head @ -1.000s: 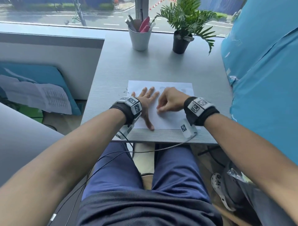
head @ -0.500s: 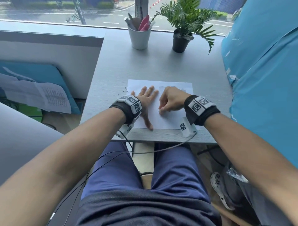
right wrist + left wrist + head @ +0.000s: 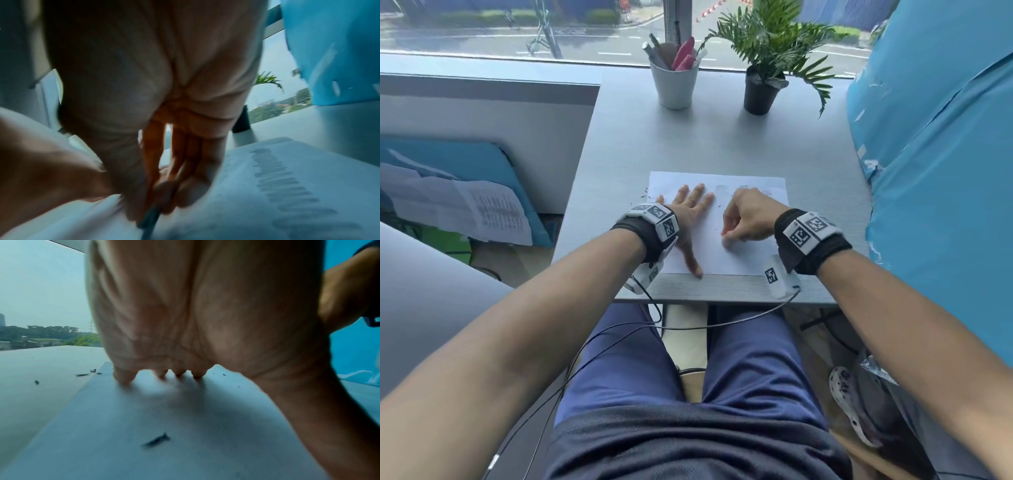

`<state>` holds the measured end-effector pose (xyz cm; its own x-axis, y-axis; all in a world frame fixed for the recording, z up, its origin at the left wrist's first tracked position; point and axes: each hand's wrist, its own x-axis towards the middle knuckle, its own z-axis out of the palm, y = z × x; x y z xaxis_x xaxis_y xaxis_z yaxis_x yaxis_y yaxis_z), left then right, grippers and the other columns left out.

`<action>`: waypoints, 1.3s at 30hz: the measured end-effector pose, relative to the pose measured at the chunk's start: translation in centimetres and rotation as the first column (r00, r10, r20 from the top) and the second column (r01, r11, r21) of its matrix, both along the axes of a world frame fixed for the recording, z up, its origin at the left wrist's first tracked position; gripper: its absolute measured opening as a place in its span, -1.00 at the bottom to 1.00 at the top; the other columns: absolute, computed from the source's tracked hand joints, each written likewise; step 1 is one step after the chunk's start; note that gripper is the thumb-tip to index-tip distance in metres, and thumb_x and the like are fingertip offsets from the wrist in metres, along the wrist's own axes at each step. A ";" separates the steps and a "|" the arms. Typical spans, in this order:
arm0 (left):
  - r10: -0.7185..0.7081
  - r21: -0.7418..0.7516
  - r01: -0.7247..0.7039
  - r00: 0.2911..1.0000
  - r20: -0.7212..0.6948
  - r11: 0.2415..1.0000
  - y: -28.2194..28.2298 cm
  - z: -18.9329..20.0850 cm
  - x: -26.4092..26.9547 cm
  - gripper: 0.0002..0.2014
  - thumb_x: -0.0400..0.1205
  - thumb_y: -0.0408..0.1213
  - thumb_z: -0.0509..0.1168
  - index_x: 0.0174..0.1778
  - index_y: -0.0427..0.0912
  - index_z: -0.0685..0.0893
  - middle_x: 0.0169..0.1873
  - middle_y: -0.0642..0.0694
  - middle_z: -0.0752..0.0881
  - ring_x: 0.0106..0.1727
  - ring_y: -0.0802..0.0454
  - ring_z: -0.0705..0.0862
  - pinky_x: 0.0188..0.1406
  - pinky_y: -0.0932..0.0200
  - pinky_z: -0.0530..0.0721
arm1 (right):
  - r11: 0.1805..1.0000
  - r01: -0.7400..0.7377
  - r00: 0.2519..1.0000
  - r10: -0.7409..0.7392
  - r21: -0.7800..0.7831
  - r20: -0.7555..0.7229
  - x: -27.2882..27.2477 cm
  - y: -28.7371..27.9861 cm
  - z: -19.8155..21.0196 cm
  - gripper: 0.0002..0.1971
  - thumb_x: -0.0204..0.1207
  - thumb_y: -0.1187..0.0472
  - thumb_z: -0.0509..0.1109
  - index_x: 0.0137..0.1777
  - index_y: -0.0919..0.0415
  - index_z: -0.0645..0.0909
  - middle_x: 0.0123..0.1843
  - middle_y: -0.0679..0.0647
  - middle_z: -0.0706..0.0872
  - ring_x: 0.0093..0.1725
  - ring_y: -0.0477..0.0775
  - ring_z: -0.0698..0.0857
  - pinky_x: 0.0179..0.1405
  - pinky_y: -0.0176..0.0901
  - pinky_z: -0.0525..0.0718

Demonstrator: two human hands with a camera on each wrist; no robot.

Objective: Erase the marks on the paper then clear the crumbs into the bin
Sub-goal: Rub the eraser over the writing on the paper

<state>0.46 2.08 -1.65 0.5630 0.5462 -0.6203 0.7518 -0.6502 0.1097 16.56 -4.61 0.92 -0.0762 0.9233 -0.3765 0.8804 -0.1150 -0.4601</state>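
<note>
Desk (image 3: 688,144): we sat at a grey desk under the window, and it filled the head view much as it had a second before.
Paper (image 3: 750,260): the white sheet lay flat at the near edge of the desk, its long axis running left to right, its near edge parallel to the desk edge; we saw no shift in it against the earlier frames.
Left hand (image 3: 690,219): we had it spread flat on the left half of the paper, fingers (image 3: 123,378) straight and pressing down, thumb reaching toward us; the pose matched the one a second ago.
Right hand (image 3: 748,219): curled over the middle of the sheet, our fingertips (image 3: 164,191) pinching a small eraser (image 3: 151,217) against the paper; compared with a second ago it sat a little farther right and nearer us. The eraser showed blurred and dark in the right wrist view.
Marks (image 3: 285,180): a grey scribbled band lay on the sheet to the right of our right hand; too smeared for us to read as writing.
Crumbs (image 3: 157,440): dark slivers lay on the paper under our left palm, and more (image 3: 645,195) lay on the desk just off the sheet's far left corner.
Wrist bands (image 3: 810,231): we read only black-and-white square tag patterns, no words.
</note>
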 end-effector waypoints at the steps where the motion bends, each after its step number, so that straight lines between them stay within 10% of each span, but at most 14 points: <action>1: -0.008 -0.008 0.009 1.000 0.007 1.000 0.1 0.1 -0.1 0.63 -0.03 0.33 0.66 0.67 0.05 -0.44 0.63 0.06 -0.50 0.66 -0.10 -0.45 0.59 -0.46 -0.20 | 0.998 0.039 0.999 -0.039 0.045 -0.002 0.4 0.5 0.0 -0.96 0.27 0.25 0.60 -0.28 0.16 0.82 -0.40 -0.02 0.77 -0.40 -0.12 0.67 -0.40 -0.36 0.57; 7: 0.095 -0.061 -0.087 0.984 0.151 0.994 0.8 0.3 0.3 0.36 0.10 0.45 0.55 0.69 0.26 -0.16 0.70 0.10 -0.32 0.70 -0.08 -0.34 0.50 -0.61 -0.05 | 0.988 0.109 0.994 -0.108 0.109 -0.014 0.3 0.9 -0.6 -0.97 0.29 0.25 0.58 -0.28 0.17 0.80 -0.43 -0.12 0.64 -0.42 -0.18 0.58 -0.46 -0.37 0.48; 14: 0.077 -0.013 -0.076 0.989 0.123 0.997 0.3 -0.6 0.7 0.51 -0.07 0.41 0.62 0.65 0.36 -0.28 0.67 0.13 -0.39 0.67 -0.10 -0.42 0.32 -0.80 -0.23 | 0.972 0.115 0.993 -0.113 0.205 -0.023 0.3 3.4 -0.4 -0.94 0.31 0.25 0.60 -0.22 0.19 0.82 -0.26 0.08 0.82 -0.24 0.02 0.77 -0.18 -0.15 0.77; 21: 0.084 -0.010 -0.084 0.992 0.093 0.996 0.7 -1.0 0.7 0.61 -0.13 0.47 0.59 0.63 0.28 -0.41 0.63 0.18 -0.48 0.65 -0.07 -0.48 0.34 -0.79 -0.22 | 0.991 -0.097 0.992 0.104 0.093 -0.074 -0.8 -0.9 -0.9 -0.94 0.37 0.36 0.55 -0.22 0.21 0.82 -0.45 -0.25 0.63 -0.49 -0.34 0.61 -0.52 -0.63 0.42; 30: 0.105 -0.037 -0.102 0.990 0.093 0.994 0.4 -0.5 0.9 0.59 -0.09 0.41 0.62 0.64 0.28 -0.41 0.64 0.17 -0.46 0.65 -0.09 -0.47 0.35 -0.78 -0.22 | 0.955 0.044 0.999 -0.038 0.292 -0.026 0.5 3.8 -0.6 -0.99 0.29 0.33 0.57 -0.29 0.25 0.81 -0.46 -0.01 0.70 -0.48 -0.11 0.57 -0.39 -0.33 0.46; 36: 0.094 -0.028 -0.092 0.993 0.073 0.995 0.4 -0.7 0.9 0.62 -0.12 0.42 0.62 0.64 0.25 -0.43 0.62 0.19 -0.50 0.65 -0.07 -0.49 0.36 -0.78 -0.18 | 0.978 -0.209 0.976 0.210 0.011 -0.053 -0.7 -0.5 -0.3 -0.98 0.35 0.28 0.59 -0.23 0.16 0.83 -0.41 -0.23 0.71 -0.41 -0.34 0.67 -0.39 -0.59 0.54; 39: 0.092 -0.033 -0.090 0.993 0.068 0.995 0.3 -0.3 0.9 0.61 -0.08 0.40 0.63 0.65 0.22 -0.41 0.63 0.17 -0.49 0.65 -0.09 -0.48 0.37 -0.77 -0.20 | 0.987 -0.101 0.994 0.105 0.124 -0.024 0.6 1.9 -0.2 -0.95 0.33 0.28 0.59 -0.21 0.17 0.84 -0.42 -0.15 0.72 -0.46 -0.25 0.65 -0.37 -0.42 0.58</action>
